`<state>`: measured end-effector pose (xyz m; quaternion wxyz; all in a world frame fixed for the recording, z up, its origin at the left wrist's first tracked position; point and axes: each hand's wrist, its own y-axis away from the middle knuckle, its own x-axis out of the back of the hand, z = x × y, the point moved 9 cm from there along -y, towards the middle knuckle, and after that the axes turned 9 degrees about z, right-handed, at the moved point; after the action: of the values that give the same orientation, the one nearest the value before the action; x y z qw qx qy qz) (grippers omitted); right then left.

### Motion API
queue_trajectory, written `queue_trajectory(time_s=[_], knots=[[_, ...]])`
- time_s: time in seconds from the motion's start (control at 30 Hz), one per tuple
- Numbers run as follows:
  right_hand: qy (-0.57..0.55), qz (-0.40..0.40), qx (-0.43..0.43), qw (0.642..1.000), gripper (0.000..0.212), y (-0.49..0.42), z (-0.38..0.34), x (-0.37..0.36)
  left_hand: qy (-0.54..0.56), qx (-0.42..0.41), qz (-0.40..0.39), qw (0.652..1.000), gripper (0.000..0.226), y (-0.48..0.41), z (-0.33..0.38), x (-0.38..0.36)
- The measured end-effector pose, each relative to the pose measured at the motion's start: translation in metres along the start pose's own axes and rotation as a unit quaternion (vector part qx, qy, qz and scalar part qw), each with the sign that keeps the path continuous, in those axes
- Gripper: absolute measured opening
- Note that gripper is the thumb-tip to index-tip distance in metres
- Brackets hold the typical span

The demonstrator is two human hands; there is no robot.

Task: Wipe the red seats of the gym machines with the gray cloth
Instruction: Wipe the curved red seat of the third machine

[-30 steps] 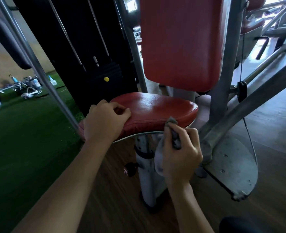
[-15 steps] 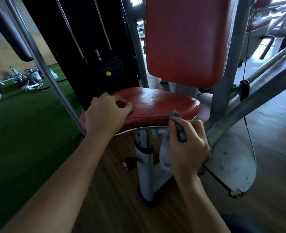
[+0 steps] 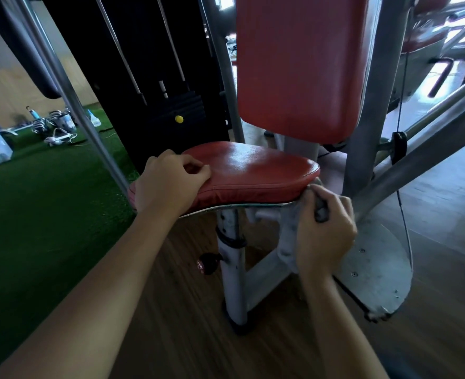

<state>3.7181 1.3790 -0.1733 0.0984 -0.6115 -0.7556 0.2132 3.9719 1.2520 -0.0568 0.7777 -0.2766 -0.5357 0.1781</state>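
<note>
Red seat (image 3: pixel 253 173) is being wiped at its near right edge with the gray cloth (image 3: pixel 320 213) gripped in the right hand (image 3: pixel 325 236) and steadied by the gripping left hand (image 3: pixel 168 184), the task being judged partly done.

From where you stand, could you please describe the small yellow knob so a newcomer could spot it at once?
Start at the tall red backrest; immediately left of it stands the black weight stack. Low on its front, just above the level of the red seat, sits a small round yellow knob, the only bright spot on that dark panel.
</note>
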Motion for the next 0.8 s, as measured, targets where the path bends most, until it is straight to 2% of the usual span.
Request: queue_trajectory(time_s=[0.13,0.27,0.3,0.47,0.53,0.6,0.7,0.8], knots=[[-0.032,-0.074,0.083,0.993,0.006,0.008,-0.015,-0.001,-0.012,-0.006,0.001,1.0,0.031,-0.003,-0.003,-0.003],[-0.027,-0.021,-0.013,0.999,0.007,-0.021,0.005,-0.002,-0.016,-0.005,0.001,1.0,0.031,-0.002,-0.003,-0.004],[-0.03,-0.026,-0.014,0.999,0.007,-0.014,0.003,-0.002,-0.011,-0.005,-0.001,1.0,0.031,-0.002,-0.003,-0.005],[-0.052,-0.181,0.053,0.981,0.004,0.023,-0.028,-0.012,0.013,0.025,-0.048,0.998,0.029,-0.005,-0.006,-0.006],[-0.068,-0.211,0.067,0.973,0.004,0.018,-0.047,-0.019,0.032,0.038,-0.07,0.996,0.026,-0.006,-0.01,-0.01],[-0.073,-0.225,0.091,0.967,0.006,0.013,-0.07,-0.026,0.056,0.046,-0.105,0.992,0.022,-0.01,-0.012,-0.013],[-0.047,-0.243,0.141,0.959,0.011,0.012,-0.092,-0.033,0.12,0.046,-0.227,0.965,0.022,-0.01,-0.015,-0.01],[-0.019,-0.248,0.156,0.956,0.017,0.021,-0.091,-0.034,0.146,-0.015,-0.299,0.943,0.026,-0.004,-0.021,0.003]])
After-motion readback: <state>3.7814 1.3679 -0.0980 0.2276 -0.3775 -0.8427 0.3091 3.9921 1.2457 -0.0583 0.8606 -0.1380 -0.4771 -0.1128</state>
